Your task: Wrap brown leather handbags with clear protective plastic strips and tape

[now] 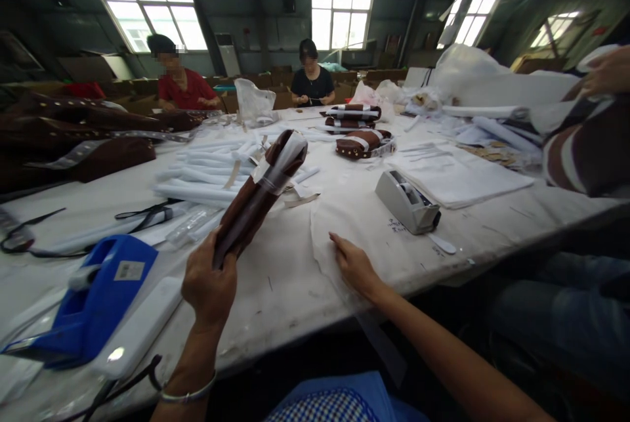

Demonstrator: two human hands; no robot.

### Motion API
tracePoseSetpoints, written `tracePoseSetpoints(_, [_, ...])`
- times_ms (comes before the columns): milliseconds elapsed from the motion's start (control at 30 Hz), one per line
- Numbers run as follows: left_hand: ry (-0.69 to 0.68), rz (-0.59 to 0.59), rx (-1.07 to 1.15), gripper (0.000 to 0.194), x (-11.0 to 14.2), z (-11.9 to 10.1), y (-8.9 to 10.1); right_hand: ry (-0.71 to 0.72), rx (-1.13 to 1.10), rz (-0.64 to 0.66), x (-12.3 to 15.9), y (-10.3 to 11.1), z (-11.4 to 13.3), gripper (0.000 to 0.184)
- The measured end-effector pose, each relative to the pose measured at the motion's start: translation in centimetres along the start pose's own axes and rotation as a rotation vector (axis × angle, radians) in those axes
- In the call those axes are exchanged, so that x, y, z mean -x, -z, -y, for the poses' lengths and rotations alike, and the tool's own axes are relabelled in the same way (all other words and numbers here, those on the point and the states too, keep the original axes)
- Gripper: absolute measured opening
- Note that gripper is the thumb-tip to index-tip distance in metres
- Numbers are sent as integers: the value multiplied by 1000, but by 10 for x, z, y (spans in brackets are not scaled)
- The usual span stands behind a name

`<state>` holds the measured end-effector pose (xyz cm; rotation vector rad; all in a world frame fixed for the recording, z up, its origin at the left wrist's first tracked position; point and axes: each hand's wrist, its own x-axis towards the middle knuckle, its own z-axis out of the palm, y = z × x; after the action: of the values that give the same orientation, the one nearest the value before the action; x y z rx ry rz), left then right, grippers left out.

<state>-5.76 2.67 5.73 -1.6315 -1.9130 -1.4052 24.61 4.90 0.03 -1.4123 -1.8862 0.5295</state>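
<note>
My left hand [209, 284] is closed around the lower end of a long brown folded piece [260, 192], held tilted up over the table, its top end wrapped in clear plastic and tape. My right hand [352, 263] lies with fingers stretched out on a thin translucent white sheet [344, 225] spread on the white table [280, 284]. A bracelet sits on my left wrist.
A blue tape dispenser [93, 297] sits at the front left, a grey one [407, 202] to the right. White paper rolls [207, 176], brown wrapped bundles [364, 143] and dark brown goods [73, 140] lie further back. Two people sit across the table; another person's arm [585, 140] is at right.
</note>
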Motion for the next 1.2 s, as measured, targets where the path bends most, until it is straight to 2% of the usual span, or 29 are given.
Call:
tracePoseSetpoints(33, [1,-3,3,50,-1,0,1,-57,-71,-47,0,2,4,42])
tracePoseSetpoints(100, [0,-12,18,50,-2,-2,3,-101,-141,-58,2,5,13,46])
tracePoseSetpoints(200, [-22,-37,45,50,-3,-6,4,-96,-160,53,6,1,22,59])
tracePoseSetpoints(267, [-49,-54,58,50,-3,-10,4,-229,-303,117,5,-7,23,63])
tracePoseSetpoints(367, [-105,-89,78,51,-3,-16,6,-532,-672,183,1,-15,22,67])
tracePoseSetpoints(433, [-153,-105,93,51,-4,-22,7,-579,-714,224,1,-13,23,73])
tracePoseSetpoints(467, [-184,-110,101,51,-4,-25,7,-525,-628,230,2,-10,24,76])
tracePoseSetpoints(533, [-250,-116,122,52,-5,-33,7,-304,-314,166,6,-3,27,75])
tracePoseSetpoints(633, [-331,-108,162,52,-3,-44,5,52,111,18,15,2,27,61])
tracePoseSetpoints(700, [-358,-94,180,52,-2,-50,1,209,227,75,20,-2,22,52])
tracePoseSetpoints(767, [-369,-74,188,51,1,-53,-2,300,258,214,24,-9,14,45])
tracePoseSetpoints(833, [-373,-48,195,51,3,-55,-5,317,265,277,26,-13,6,42])
tracePoseSetpoints(867, [-376,-35,199,51,4,-56,-6,303,263,263,27,-14,2,40])
tracePoseSetpoints(1000, [-382,8,219,52,8,-56,-7,211,247,106,27,-10,-6,37])
tracePoseSetpoints(1133, [-386,5,220,54,11,-57,-9,144,236,-54,23,-7,-2,35])
tracePoseSetpoints(1200, [-396,-6,219,54,13,-58,-11,187,211,-43,22,-10,3,37])
